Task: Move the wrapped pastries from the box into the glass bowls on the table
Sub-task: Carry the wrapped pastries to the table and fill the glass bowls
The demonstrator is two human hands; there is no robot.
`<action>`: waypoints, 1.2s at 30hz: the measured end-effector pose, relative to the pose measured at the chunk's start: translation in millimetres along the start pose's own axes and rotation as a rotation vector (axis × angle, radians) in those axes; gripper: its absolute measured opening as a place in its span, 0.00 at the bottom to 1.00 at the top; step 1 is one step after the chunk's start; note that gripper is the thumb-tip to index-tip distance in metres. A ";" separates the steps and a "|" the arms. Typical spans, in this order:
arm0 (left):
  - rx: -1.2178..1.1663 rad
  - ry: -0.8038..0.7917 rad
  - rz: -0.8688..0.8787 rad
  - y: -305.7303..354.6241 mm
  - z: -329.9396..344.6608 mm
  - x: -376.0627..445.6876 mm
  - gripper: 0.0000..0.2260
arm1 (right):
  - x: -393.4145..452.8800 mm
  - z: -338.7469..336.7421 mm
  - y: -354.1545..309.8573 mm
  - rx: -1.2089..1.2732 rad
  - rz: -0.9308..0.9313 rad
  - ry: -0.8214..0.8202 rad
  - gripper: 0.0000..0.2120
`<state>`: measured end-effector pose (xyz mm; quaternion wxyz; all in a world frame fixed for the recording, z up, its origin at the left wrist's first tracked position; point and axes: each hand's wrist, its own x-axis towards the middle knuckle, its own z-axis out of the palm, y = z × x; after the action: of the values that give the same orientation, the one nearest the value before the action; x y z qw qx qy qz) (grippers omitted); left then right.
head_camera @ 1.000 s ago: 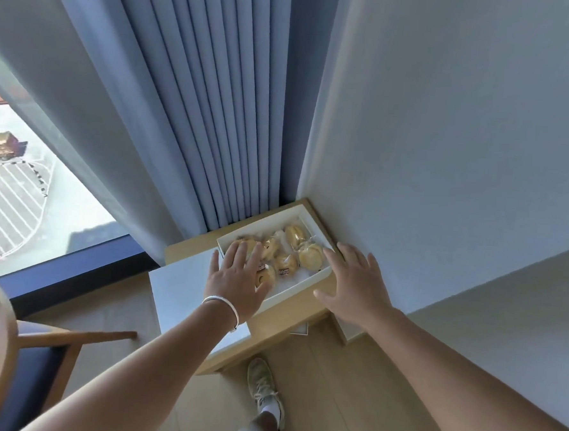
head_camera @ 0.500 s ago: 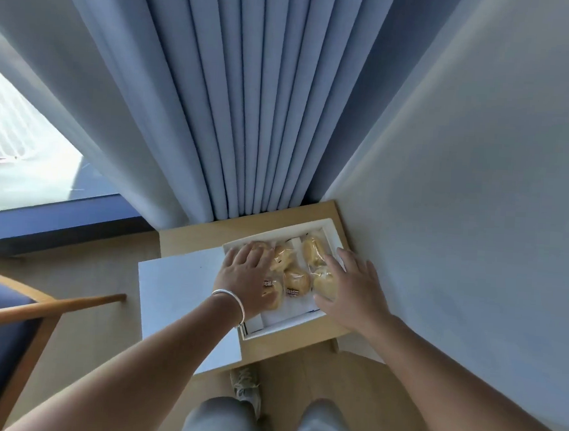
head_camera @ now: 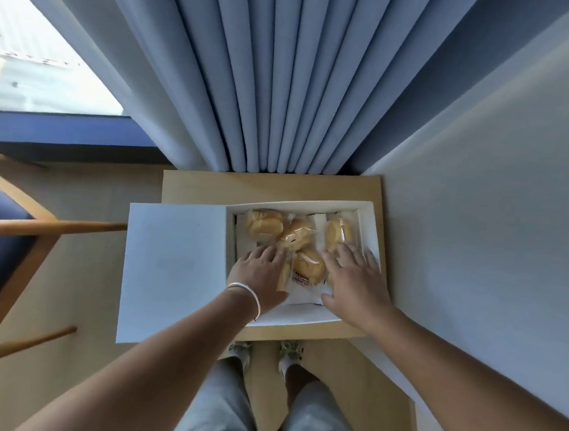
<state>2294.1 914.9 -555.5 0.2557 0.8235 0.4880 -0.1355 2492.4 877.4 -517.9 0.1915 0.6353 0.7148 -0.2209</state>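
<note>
An open white box (head_camera: 370,220) sits on a small wooden side table (head_camera: 261,185). Several wrapped golden pastries lie in it: one at the back left (head_camera: 264,225), one in the middle (head_camera: 296,237), one at the back right (head_camera: 337,233) and one at the front (head_camera: 308,266). My left hand (head_camera: 259,277), with a silver bangle on the wrist, lies with straight fingers on a mostly hidden pastry at the box's front left. My right hand (head_camera: 355,283) rests flat over the pastries on the right side. No glass bowl is in view.
The box's white lid (head_camera: 173,268) lies flat to the left, overhanging the table. Blue curtains (head_camera: 284,82) hang just behind the table and a white wall (head_camera: 493,211) runs along its right. A wooden chair with a blue seat (head_camera: 5,241) stands at the left.
The view has tilted down and closer over the box. Both hands have slid toward the box's near side, and more pastries now show at the back.
</note>
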 end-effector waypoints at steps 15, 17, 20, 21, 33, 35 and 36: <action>0.099 -0.018 -0.018 -1.1 45.3 13.7 0.49 | 7.9 29.7 10.6 -0.292 -0.020 -0.006 0.37; 0.092 -0.016 -0.023 0.3 47.6 17.0 0.49 | 7.0 31.0 10.7 -0.307 -0.013 -0.028 0.39; 0.081 -0.002 -0.019 4.4 51.1 21.5 0.47 | 9.1 32.3 9.0 -0.319 -0.004 -0.063 0.40; 0.075 0.011 -0.019 5.5 51.3 22.6 0.45 | 10.0 32.0 8.3 -0.322 -0.004 -0.069 0.40; 0.025 0.094 0.006 14.3 7.8 1.3 0.38 | 3.7 -17.3 2.5 -0.250 0.026 0.010 0.45; 0.034 0.123 0.016 16.1 -4.3 -7.4 0.38 | -2.0 -30.6 0.4 -0.239 0.037 0.055 0.45; 0.044 0.138 0.021 16.5 -11.1 -11.9 0.39 | -4.9 -37.3 -1.1 -0.224 0.042 0.076 0.45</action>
<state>2302.5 905.8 -535.9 0.2047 0.8413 0.4929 -0.0862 2492.1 894.1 -484.2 0.2386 0.6326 0.7283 -0.1115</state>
